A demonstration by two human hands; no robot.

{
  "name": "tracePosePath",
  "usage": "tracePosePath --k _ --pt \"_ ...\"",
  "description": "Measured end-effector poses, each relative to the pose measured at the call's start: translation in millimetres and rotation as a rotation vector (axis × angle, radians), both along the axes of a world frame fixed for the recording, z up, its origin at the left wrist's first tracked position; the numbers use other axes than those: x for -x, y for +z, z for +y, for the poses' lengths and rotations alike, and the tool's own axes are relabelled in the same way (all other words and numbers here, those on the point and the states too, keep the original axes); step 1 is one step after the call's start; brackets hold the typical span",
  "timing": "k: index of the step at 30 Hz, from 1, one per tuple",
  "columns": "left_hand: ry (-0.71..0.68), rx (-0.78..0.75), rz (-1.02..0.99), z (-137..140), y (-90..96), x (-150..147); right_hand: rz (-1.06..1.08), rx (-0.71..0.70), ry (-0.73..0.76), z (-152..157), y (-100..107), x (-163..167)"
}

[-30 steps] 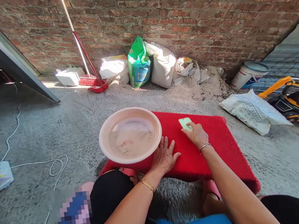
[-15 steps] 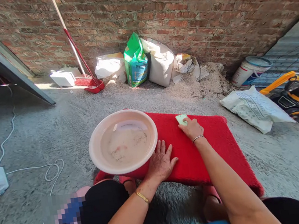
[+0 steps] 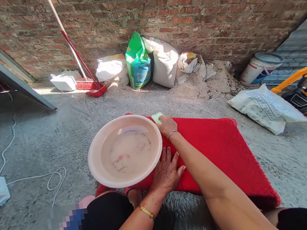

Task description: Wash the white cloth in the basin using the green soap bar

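Gripping the pale green slab (image 3: pixel 158 118) in your right hand (image 3: pixel 168 125), you have your thumb and fingers curled about its near end, with the far end showing past them. Its underside is hidden, so whether it is a brush or some other flat piece, you cannot tell. It is at the red plush cover (image 3: pixel 212 148), just beside the far right rim of the pale pink basin (image 3: pixel 97 164). Your left hand (image 3: pixel 166 174) rests palm down on the cover by the basin's near right side, fingers spread and grasping nothing; whether its fingertips touch the rim is unclear.

The slab looks light, stiff and probably smooth-backed, so damp fingers may slip on it; its two long edges seem the surest hold. The plush looks soft and thick, likely to drag or ruck up, and a flat palm beside the basin suits steadying it. The basin, with liquid (image 3: pixel 131 152) that looks like water, is probably heavy and prone to slopping; opposite sides of its rim would be the place to take it.
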State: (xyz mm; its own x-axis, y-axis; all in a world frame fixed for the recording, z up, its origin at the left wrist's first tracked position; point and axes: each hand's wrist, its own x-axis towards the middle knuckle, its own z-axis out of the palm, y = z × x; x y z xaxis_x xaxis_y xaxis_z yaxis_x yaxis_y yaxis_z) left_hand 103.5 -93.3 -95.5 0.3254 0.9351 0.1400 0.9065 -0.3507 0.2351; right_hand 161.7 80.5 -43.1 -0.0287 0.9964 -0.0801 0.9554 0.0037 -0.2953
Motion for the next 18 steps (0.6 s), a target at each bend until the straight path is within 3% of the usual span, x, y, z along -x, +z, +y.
tracePosePath --k 5,12,18 --pt "0.006 0.003 0.042 0.9 2.7 -0.6 -0.041 -0.019 -0.091 2.1 -4.6 -51.9" --pt "0.028 -0.006 0.059 1.8 7.5 -0.1 -0.051 0.043 -0.384 -7.3 -0.3 -179.2" --pt "0.036 0.003 0.061 1.9 10.4 -0.5 -0.074 0.045 -0.598 -34.6 4.9 -279.8"
